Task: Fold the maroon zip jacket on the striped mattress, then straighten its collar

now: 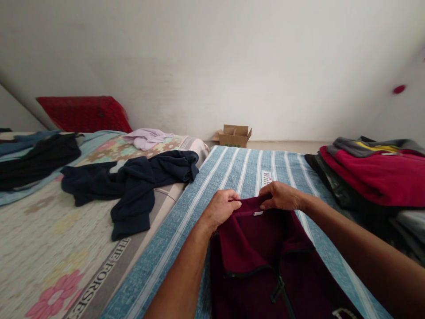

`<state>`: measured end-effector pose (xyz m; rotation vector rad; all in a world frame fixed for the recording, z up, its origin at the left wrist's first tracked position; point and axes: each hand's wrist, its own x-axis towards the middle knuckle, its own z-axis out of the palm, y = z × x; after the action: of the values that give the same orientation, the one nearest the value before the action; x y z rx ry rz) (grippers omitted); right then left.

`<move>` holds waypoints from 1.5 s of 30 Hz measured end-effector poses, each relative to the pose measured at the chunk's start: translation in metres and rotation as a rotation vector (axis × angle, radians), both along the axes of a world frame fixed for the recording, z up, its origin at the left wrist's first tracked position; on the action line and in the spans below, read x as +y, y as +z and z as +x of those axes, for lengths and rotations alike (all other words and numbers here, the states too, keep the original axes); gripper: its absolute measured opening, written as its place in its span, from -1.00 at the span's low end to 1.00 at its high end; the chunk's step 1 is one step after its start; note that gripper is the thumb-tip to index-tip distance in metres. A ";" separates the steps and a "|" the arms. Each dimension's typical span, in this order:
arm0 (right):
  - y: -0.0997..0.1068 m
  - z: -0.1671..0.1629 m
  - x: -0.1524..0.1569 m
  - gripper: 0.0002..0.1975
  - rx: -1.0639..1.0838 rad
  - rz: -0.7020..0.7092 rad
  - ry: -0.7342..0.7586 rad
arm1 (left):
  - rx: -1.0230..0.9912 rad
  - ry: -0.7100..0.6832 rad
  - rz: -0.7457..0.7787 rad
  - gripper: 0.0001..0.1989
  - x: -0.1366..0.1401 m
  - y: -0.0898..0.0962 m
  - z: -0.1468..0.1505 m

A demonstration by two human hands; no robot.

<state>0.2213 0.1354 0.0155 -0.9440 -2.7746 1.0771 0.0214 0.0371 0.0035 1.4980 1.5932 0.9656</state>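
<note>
My left hand (219, 208) and right hand (280, 196) sit close together, each pinched shut on the collar edge of the maroon zip jacket (265, 261), thumbs on top, fingers tucked under the fabric. A small white label shows at the collar between them. The jacket lies front-up on the blue striped bedsheet (232, 170), its black zipper (280, 290) running down toward me and the collar flaps spread open to either side.

To handle this well, I judge the collar should be drawn taut and level between both grips, so the shoulders lie square and the zipper line stays straight down the middle; uneven pull would skew the body.

Left of the jacket, a navy garment (133, 186) lies crumpled across the seam onto the floral sheet (49, 248). Beyond it rests a lilac cloth (148, 137), a black garment (36, 159) and a red pillow (83, 113). Right of the jacket is a stack of folded clothes (372, 175), red on top. Past the jacket's collar, by the wall, stands an open cardboard box (234, 135).
</note>
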 end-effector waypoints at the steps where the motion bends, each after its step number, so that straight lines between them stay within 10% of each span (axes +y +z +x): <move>1: -0.001 0.002 -0.004 -0.88 0.015 0.072 -0.013 | -0.002 -0.033 -0.004 -0.90 -0.001 0.002 -0.001; 15: -0.029 0.047 -0.065 -0.81 0.456 0.790 0.037 | 0.114 -0.492 -0.055 -0.83 -0.016 0.030 -0.003; 28: -0.011 0.024 -0.012 -0.77 0.245 -0.136 -0.175 | 0.349 -0.113 -0.023 -0.80 -0.002 0.009 -0.004; 34: -0.007 0.011 0.000 -0.77 0.098 -0.162 -0.171 | 0.433 -0.046 0.085 -0.60 -0.002 0.003 0.006; 45: -0.004 0.007 0.003 -0.80 -0.022 -0.143 -0.167 | 0.428 -0.051 0.035 -0.82 0.003 -0.004 0.009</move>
<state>0.2278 0.1385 0.0113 -1.1848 -2.6069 1.2577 0.0306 0.0398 -0.0008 1.8500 1.8254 0.6748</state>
